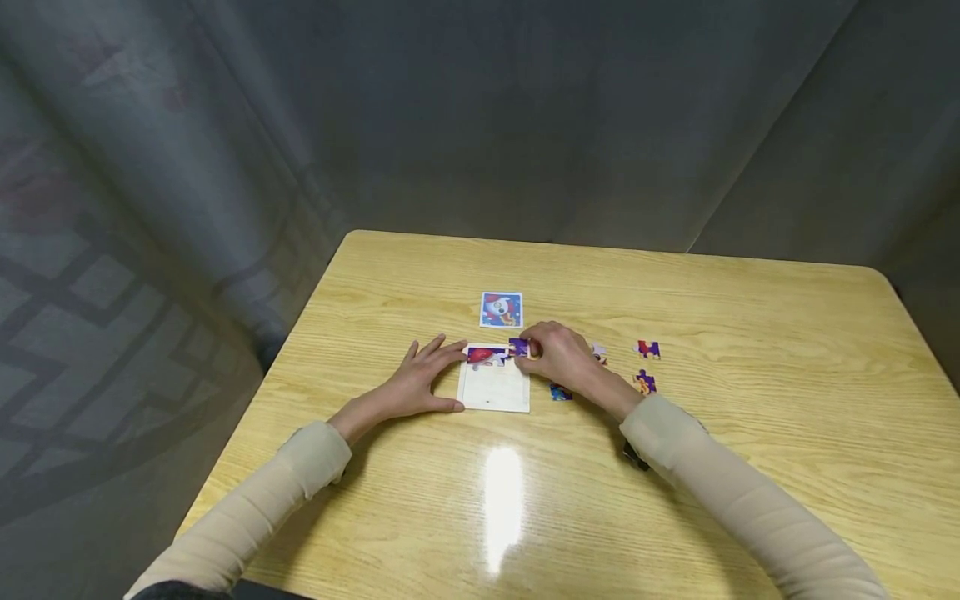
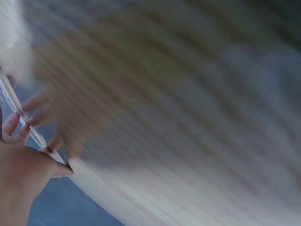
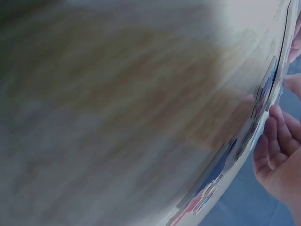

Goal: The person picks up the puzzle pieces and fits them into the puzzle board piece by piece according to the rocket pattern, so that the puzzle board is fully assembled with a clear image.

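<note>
A shallow white puzzle tray lies on the table, with joined red, white and purple jigsaw pieces along its far left side. My left hand has its fingers spread, fingertips and thumb at the tray's left edge; the left wrist view shows this hand from a low angle. Between thumb and fingers, my right hand pinches a purple jigsaw piece at the tray's far right corner, right beside the joined pieces. In the right wrist view, the right hand has its fingers bent close to the tray edge.
Beyond the tray lies a square picture card. Right of the tray are a blue piece, a pale piece partly behind the right hand, a red-and-purple piece and a purple-and-orange piece. A dark object shows beneath the right sleeve.
</note>
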Available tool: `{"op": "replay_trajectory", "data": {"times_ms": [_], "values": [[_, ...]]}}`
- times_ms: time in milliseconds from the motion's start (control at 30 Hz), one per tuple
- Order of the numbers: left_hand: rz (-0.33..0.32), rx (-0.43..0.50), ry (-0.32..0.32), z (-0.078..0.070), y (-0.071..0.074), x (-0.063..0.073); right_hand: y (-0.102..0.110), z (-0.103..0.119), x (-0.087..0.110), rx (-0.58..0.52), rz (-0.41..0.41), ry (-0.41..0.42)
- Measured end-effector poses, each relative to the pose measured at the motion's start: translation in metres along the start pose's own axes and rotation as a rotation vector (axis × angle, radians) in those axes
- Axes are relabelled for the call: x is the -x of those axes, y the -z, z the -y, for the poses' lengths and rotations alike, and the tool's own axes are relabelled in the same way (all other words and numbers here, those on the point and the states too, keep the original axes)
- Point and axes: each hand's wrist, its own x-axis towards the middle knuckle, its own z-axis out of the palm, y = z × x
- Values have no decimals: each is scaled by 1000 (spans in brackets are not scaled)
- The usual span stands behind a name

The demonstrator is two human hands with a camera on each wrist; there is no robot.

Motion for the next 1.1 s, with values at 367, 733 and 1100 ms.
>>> {"op": "replay_trajectory", "data": {"times_ms": [367,733,1100], "values": [[9,8,14,0,0,2,-2,1,0,28,50,11],[8,5,14,0,1,4,-2,3,1,13,67,20],[7,1,15,1,0,4,-3,7,2,49,75,49]]}}
